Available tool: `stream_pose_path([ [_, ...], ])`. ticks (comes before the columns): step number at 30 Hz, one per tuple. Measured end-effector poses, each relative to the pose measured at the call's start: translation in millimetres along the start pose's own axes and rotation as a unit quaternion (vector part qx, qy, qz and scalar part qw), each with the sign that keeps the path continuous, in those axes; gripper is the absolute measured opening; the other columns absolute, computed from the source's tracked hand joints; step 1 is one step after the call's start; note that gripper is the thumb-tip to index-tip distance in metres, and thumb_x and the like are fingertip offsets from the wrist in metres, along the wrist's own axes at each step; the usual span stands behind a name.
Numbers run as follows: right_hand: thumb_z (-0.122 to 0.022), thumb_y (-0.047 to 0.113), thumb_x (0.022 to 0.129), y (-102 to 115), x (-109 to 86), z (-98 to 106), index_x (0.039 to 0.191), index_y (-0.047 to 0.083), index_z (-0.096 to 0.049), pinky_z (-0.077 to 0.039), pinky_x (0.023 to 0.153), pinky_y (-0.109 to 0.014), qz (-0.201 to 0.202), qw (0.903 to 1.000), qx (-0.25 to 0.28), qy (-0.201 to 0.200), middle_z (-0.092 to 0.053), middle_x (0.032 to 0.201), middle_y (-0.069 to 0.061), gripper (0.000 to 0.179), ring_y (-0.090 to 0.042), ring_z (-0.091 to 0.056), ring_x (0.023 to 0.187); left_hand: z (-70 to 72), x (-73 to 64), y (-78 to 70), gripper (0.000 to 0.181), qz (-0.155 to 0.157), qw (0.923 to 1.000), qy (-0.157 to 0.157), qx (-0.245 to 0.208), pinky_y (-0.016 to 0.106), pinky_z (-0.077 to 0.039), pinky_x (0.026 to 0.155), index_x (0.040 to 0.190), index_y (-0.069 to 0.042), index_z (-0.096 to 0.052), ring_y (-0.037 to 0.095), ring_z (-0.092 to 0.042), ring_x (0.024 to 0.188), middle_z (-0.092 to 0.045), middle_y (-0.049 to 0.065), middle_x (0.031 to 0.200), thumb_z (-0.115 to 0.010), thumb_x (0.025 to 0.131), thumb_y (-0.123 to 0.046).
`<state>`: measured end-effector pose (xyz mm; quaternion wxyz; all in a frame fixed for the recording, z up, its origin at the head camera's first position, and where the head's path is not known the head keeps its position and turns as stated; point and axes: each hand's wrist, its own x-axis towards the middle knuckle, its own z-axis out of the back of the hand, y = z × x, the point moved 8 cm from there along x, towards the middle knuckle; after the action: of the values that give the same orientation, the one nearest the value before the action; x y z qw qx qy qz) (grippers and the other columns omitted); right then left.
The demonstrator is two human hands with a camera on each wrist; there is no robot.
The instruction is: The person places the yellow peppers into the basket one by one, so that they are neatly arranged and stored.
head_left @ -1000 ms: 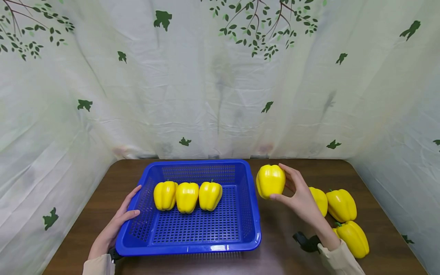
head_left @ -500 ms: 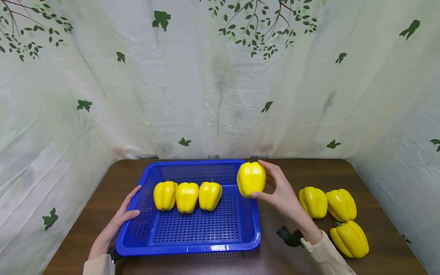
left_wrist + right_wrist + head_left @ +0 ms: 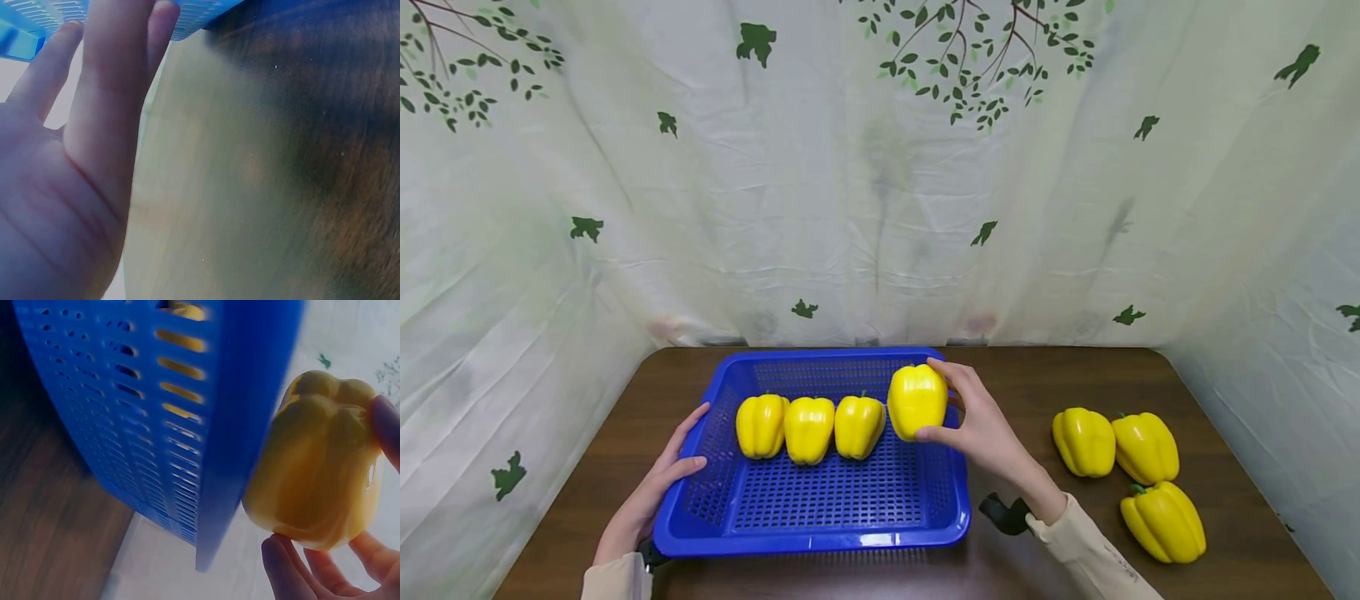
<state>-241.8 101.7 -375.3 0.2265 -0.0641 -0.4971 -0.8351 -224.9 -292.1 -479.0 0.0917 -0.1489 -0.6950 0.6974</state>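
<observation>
In the head view, my right hand [image 3: 983, 423] grips a yellow bell pepper [image 3: 917, 402] between thumb and fingers, over the right part of a blue plastic basket [image 3: 850, 543]. Three more bell peppers [image 3: 808, 431] stand side by side inside. My left hand [image 3: 651, 483] holds the basket's left rim. Seen from the left wrist, the left hand's fingers [image 3: 47, 72] reach up to the slotted wall. From the right wrist, the held bell pepper [image 3: 319, 469] appears beyond the basket's rim [image 3: 240, 412], with fingertips around its lower end and one digit at its upper right.
Three loose bell peppers [image 3: 1163, 522] lie close together on the brown wooden table [image 3: 1000, 567], right of the basket. A pale curtain [image 3: 880, 208] with leaf prints hangs behind the table and along both sides.
My right hand has carried the bell pepper leftward, from beside the basket, past its right rim, to over its inside near the third pepper. The left hand and basket have stayed put.
</observation>
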Motion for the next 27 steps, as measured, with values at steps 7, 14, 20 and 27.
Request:
stream_pose_path([
  [7, -0.084, 0.021, 0.073, -1, 5.5, -8, 0.145, 0.010, -0.040, -0.043, 0.095, -0.046, -0.003, 0.9993, -0.025, 0.029, -0.039, 0.135, -0.011, 0.085, -0.027, -0.046, 0.118, 1.1, 0.5, -0.2, 0.067, 0.000, 0.9999, -0.004, 0.015, 0.047, -0.045, 0.087, 0.153, -0.035, -0.005, 0.027, -0.041, 0.116, -0.003, 0.014, 0.148, -0.038, 0.098, -0.017],
  [14, -0.085, 0.023, 0.072, -5, 12.0, -16, 0.142, 0.009, -0.043, -0.043, 0.096, -0.042, -0.002, 0.9977, -0.044, 0.052, -0.041, 0.132, -0.009, 0.083, -0.025, -0.047, 0.116, 0.5, 1.0, -0.3, 0.067, 0.004, 0.9999, -0.005, 0.013, 0.049, -0.044, 0.087, 0.153, -0.035, -0.005, 0.031, -0.039, 0.117, -0.003, 0.014, 0.148, -0.038, 0.098, -0.017],
  [20, -0.086, 0.027, 0.069, -11, 14.9, -18, 0.138, 0.008, -0.045, -0.042, 0.097, -0.043, 0.011, 0.9958, -0.067, 0.061, -0.043, 0.129, -0.008, 0.082, -0.024, -0.047, 0.115, 0.5, 1.0, 0.4, 0.067, 0.008, 0.9998, -0.008, 0.018, 0.052, -0.044, 0.088, 0.153, -0.035, -0.005, 0.036, -0.037, 0.119, -0.003, 0.015, 0.149, -0.038, 0.098, -0.018],
  [27, -0.086, 0.032, 0.069, -13, 16.7, -21, 0.135, 0.005, -0.044, -0.042, 0.095, -0.044, 0.028, 0.9907, -0.111, 0.075, -0.045, 0.131, -0.010, 0.083, -0.024, -0.049, 0.113, 1.1, 0.3, 0.0, 0.067, -0.001, 0.9999, -0.005, 0.015, 0.048, -0.045, 0.087, 0.153, -0.035, -0.005, 0.030, -0.041, 0.117, -0.004, 0.013, 0.147, -0.038, 0.098, -0.017],
])
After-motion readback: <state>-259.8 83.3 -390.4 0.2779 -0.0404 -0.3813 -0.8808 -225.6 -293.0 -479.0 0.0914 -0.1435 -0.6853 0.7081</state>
